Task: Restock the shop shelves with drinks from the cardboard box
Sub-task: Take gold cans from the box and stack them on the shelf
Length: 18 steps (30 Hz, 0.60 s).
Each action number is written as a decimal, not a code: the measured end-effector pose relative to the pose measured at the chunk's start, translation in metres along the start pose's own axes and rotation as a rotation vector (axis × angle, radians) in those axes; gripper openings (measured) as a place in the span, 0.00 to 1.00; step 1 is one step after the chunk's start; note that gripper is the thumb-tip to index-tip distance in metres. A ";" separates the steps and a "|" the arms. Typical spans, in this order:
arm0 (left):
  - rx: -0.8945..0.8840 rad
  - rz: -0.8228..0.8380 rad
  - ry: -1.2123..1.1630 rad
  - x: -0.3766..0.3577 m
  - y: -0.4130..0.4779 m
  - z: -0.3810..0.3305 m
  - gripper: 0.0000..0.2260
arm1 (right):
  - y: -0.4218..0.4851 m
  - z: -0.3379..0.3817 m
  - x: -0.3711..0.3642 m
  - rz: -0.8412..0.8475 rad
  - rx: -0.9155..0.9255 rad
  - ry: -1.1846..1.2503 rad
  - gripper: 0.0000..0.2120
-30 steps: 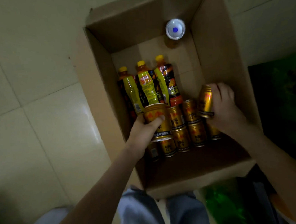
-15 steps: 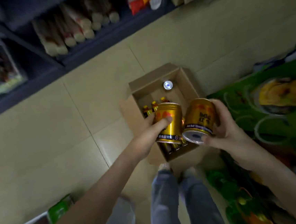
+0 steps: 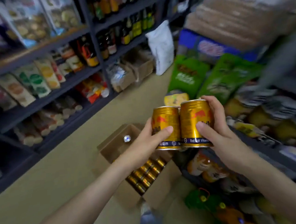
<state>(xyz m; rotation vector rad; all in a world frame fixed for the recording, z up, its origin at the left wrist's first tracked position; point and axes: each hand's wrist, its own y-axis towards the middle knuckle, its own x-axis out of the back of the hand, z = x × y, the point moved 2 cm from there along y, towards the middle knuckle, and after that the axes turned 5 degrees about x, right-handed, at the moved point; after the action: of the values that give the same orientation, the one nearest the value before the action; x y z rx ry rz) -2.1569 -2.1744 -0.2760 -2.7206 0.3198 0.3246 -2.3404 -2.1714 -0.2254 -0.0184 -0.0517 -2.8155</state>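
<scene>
While both hands are held above the cardboard box (image 3: 162,190) on the floor, the step in hand looks like the carry from box to shelf. The left hand (image 3: 146,144) grips one gold can (image 3: 167,119), its thumb laid across the front and the other fingers wrapped out of sight behind. The right hand (image 3: 222,137) grips a second gold can (image 3: 194,114) the same way. The two cans stand upright, side by side and touching. More gold cans (image 3: 146,173) lie in rows in the box below, so much of the restocking seems left to do. The next move probably calls for turning to a free spot among the drinks, perhaps near the bottle rows (image 3: 135,26) on the dark shelves (image 3: 72,84), and setting each can down upright. No matching row of cans is visible. The left forearm covers part of the box, the round white-capped thing (image 3: 127,138) at its far end cannot be identified, and the goods on the right are too blurred to read.
</scene>
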 end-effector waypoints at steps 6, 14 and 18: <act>-0.175 0.260 0.095 -0.204 -0.047 -0.006 0.26 | -0.179 0.077 0.119 -0.322 0.171 -0.096 0.39; -0.314 0.591 0.211 -0.444 -0.104 -0.036 0.21 | -0.360 0.161 0.248 -0.575 0.176 0.102 0.48; -0.324 0.719 0.221 -0.529 -0.117 -0.055 0.18 | -0.410 0.202 0.291 -0.635 0.294 0.135 0.46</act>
<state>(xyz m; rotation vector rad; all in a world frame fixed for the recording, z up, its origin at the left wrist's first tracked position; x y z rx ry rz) -2.6171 -1.9976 -0.0449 -2.8538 1.4261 0.2770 -2.7456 -1.8683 -0.0319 0.3067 -0.5240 -3.3945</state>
